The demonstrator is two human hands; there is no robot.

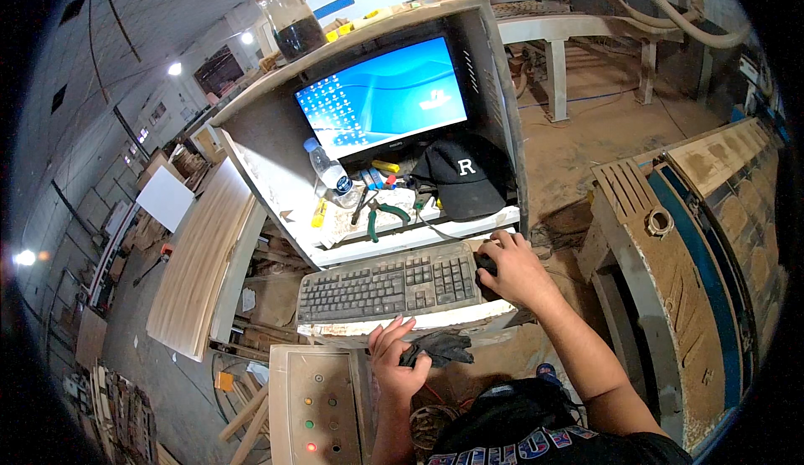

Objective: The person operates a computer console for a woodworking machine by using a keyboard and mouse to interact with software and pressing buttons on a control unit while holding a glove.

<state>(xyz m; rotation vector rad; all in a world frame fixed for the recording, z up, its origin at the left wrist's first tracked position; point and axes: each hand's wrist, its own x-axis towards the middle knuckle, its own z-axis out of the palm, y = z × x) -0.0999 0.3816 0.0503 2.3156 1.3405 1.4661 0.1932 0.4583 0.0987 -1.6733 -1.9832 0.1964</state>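
Note:
My right hand (517, 271) is curled over a black mouse (485, 266) at the right end of the keyboard shelf. Just left of it lies a dusty black keyboard (389, 286). My left hand (392, 356) is at the shelf's front edge, with a crumpled dark cloth (444, 348), possibly a glove, between thumb and fingers. Behind the keyboard, a monitor (385, 96) inside a cabinet shows a blue desktop with rows of icons. Below the screen are a clear bottle (331, 170) with a blue cap, green-handled pliers (388, 214) and a black cap (465, 176).
A jar of dark liquid (289, 17) stands on the cabinet (512, 130). A control box (314, 381) with lit buttons sits near my left forearm. Wooden boards (201, 255) are stacked at left; a dusty machine bed (662, 297) stands at right.

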